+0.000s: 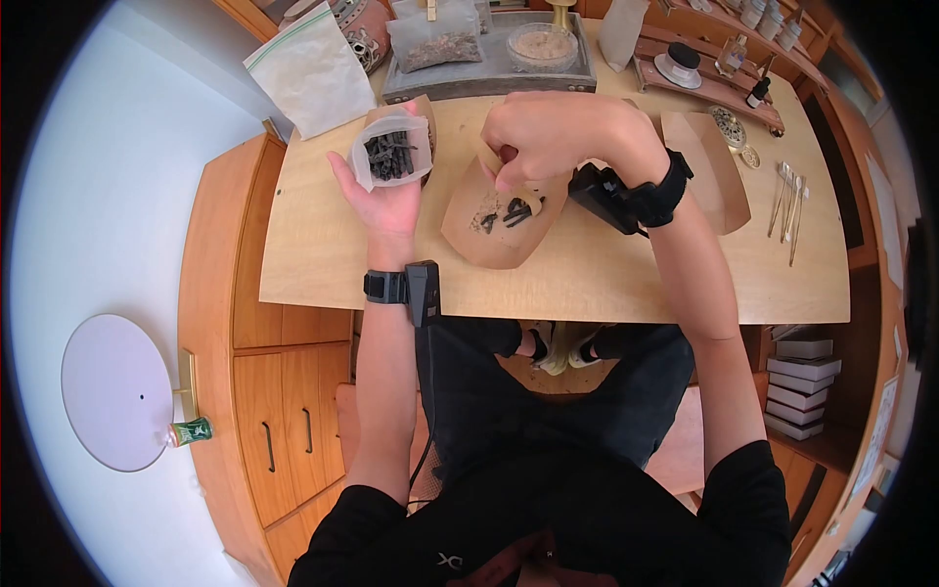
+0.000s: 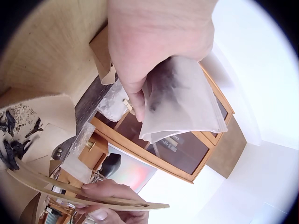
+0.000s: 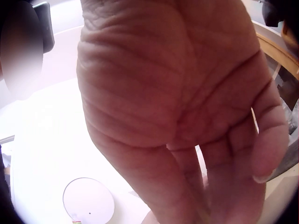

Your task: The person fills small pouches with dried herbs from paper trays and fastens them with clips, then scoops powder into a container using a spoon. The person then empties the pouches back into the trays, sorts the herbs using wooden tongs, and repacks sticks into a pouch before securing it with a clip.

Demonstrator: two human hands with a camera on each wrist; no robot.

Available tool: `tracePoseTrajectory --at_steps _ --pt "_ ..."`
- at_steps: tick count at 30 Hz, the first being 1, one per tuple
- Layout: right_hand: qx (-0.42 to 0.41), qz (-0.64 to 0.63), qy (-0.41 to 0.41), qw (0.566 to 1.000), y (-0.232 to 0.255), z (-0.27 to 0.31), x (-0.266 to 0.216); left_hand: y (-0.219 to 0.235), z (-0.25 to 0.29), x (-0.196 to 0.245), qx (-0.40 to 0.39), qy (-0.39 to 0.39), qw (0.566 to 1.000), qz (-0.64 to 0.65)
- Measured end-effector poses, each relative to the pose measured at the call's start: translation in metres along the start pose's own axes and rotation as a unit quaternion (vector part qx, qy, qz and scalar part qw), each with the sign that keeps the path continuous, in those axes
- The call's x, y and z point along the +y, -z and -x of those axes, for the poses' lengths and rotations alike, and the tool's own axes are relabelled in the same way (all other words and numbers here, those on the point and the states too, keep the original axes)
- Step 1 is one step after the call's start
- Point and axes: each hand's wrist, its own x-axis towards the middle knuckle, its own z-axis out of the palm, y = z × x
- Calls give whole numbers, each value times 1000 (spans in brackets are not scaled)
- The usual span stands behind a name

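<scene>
In the head view my left hand (image 1: 389, 207) holds up a translucent bag (image 1: 419, 147) with dark dried pieces (image 1: 389, 155) inside. The left wrist view shows the left hand (image 2: 161, 37) gripping this bag (image 2: 180, 100). My right hand (image 1: 553, 137) is over a brown paper tray (image 1: 489, 249). In the left wrist view the right hand (image 2: 112, 200) pinches wooden tweezers (image 2: 70, 198), whose tips are by dark pieces (image 2: 14, 151) on the paper. The right wrist view shows mostly the right palm (image 3: 177, 93); the tweezers are hidden there.
Another brown paper tray (image 1: 719, 210) lies to the right, with small metal tools (image 1: 790, 210) beyond it. A grey tray (image 1: 489, 80) holding a glass bowl (image 1: 543, 49) stands at the back. A white zip bag (image 1: 311, 78) is at the back left.
</scene>
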Motion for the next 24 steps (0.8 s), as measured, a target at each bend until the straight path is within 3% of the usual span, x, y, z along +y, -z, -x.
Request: tracePoseTrajectory --at_steps 8,17,20,22,24 --pt "10 48 -6 999 5 -1 -8 -2 1 -1 1 -2 1000 -6" --pt "141 21 55 988 33 22 -7 -4 1 -1 10 1 1000 -11" --pt "191 -31 47 980 36 21 -2 -7 2 -1 21 -7 999 -37" --pt "253 -106 87 958 35 19 -3 -9 3 -2 17 -7 998 -54" --pt "265 -95 67 957 36 20 -11 -16 4 -4 31 -15 997 -68"
